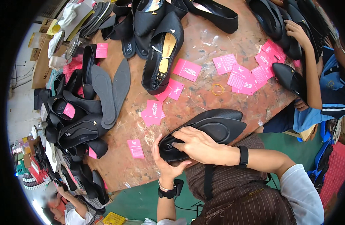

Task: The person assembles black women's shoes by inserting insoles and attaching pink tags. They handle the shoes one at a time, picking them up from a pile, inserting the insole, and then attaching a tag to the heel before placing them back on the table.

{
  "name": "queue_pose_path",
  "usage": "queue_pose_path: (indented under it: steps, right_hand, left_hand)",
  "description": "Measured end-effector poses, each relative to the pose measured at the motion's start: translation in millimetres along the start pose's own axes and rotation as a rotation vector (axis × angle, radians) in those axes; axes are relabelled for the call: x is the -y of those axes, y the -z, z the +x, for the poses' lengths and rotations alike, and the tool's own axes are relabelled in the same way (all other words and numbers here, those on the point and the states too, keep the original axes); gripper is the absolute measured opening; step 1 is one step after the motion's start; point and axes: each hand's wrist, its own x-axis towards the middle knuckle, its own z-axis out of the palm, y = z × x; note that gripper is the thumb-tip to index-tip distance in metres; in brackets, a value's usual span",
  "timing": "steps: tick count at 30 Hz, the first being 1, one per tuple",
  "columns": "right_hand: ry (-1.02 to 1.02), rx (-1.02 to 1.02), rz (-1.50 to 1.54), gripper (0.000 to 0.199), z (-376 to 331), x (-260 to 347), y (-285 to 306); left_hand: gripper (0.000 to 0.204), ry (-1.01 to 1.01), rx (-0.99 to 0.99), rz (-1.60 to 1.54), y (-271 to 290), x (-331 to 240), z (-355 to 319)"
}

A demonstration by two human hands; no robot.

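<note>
A black flat shoe lies slanted near the table's front edge, its toe pointing right. My left hand is wrapped round its heel, thumb on the near side. The fingers of my right hand bend down into the heel, pressing the back end of a black insole. The insole's front part sticks out beside the shoe's upper, outside the toe. My right palm covers the middle of both. A pair of loose grey-black insoles rests at the left.
More black flats are heaped along the left edge, others at the back. Pink cards and a rubber band lie scattered on the worn table. At right, a co-worker's hand touches shoes.
</note>
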Motion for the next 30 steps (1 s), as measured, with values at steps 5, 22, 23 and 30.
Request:
queue_pose_path:
  steps: [5,22,23,30]
  right_hand:
    - [0.204,0.06,-0.096,0.043,0,-5,-12]
    - [-0.129,-0.363,-0.44,0.022,-8,1,45]
    - [-0.238,-0.531,-0.528,0.033,-4,-3,60]
    - [-0.465,-0.297,-0.059,0.024,-15,20,109]
  left_hand:
    - [0.082,-0.071,0.073,0.048,6,3,10]
    - [0.054,0.148,0.017,0.154,-26,-70,-4]
    - [0.054,0.184,0.048,0.206,-36,-86,-11]
    - [0.043,0.106,0.4,0.471,-86,-133,-15]
